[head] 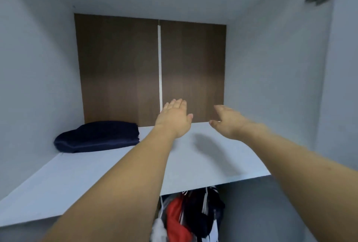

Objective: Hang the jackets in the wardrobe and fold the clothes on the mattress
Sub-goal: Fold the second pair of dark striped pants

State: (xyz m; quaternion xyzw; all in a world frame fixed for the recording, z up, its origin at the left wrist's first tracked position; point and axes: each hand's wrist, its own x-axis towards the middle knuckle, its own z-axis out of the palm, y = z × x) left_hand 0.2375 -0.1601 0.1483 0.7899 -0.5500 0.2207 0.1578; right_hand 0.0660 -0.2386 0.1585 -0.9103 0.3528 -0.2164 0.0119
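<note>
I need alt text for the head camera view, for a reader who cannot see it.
Two empty hands, left hand and right hand, reach open over a white wardrobe shelf. A folded navy garment lies at its back left; hanging clothes show below.

Pale grey-blue side walls [36, 71], a dark brown wood-grain back panel [120, 67] split by a white strip [160, 63], white shelf [64, 179] below.
</note>
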